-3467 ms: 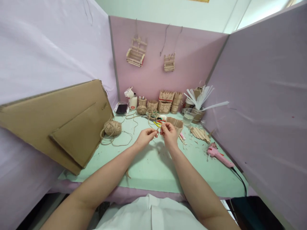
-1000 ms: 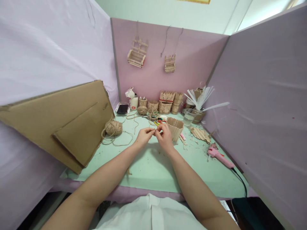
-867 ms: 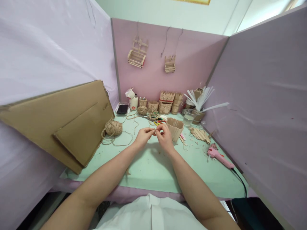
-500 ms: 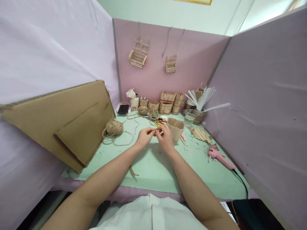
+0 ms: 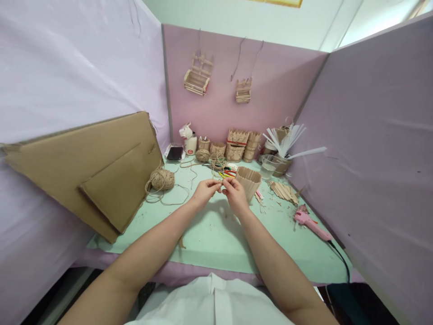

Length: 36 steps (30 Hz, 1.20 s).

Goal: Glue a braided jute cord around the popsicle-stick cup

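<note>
Over the middle of the table, my left hand [image 5: 209,190] and my right hand [image 5: 235,194] meet at the fingertips, each in a closed pinch. Between them is something thin and brown that looks like jute twine, mostly covered by the fingers. A frayed brown twine end [image 5: 181,243] shows below my left forearm, which hides the rest of it. Just behind my right hand stands an open box of wooden sticks [image 5: 249,183]. Pliers with red and yellow handles [image 5: 227,174] lie beyond the fingertips. A ball of jute twine [image 5: 163,179] is to the left, its loose strand on the table.
Cardboard sheets [image 5: 115,180] lean at the left. A pink glue gun [image 5: 313,225] with a black cord lies right, near loose wooden sticks [image 5: 284,192]. A plastic cup [image 5: 268,168] of clear liquid and several stick containers [image 5: 235,152] stand at the back.
My hands have shifted slightly right, with the fingertips a little farther apart. The frayed twine end has moved left, more of it behind my left forearm. The view has shifted slightly.
</note>
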### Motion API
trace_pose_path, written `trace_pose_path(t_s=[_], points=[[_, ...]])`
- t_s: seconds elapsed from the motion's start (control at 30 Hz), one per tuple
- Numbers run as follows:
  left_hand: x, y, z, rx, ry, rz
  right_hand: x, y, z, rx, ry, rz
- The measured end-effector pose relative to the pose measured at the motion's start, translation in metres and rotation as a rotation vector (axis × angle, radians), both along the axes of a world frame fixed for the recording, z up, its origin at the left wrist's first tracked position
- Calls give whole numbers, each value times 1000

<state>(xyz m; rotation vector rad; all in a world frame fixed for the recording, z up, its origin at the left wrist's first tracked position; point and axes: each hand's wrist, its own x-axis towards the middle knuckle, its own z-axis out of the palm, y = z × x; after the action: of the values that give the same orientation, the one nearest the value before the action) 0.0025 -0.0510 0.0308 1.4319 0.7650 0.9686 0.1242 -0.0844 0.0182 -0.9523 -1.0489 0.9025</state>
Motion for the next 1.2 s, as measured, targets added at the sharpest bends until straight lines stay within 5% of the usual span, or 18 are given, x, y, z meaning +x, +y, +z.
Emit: trace_pose_path(t_s=[0.17, 0.5, 1.2], points=[[1, -4, 5, 20, 44, 49, 1, -1, 4, -100, 135, 87], [0, -7, -1, 298, 206, 103, 3, -2, 3, -127, -89, -160], [0, -6, 0, 315, 204, 175, 2, -2, 4, -131, -142, -149]])
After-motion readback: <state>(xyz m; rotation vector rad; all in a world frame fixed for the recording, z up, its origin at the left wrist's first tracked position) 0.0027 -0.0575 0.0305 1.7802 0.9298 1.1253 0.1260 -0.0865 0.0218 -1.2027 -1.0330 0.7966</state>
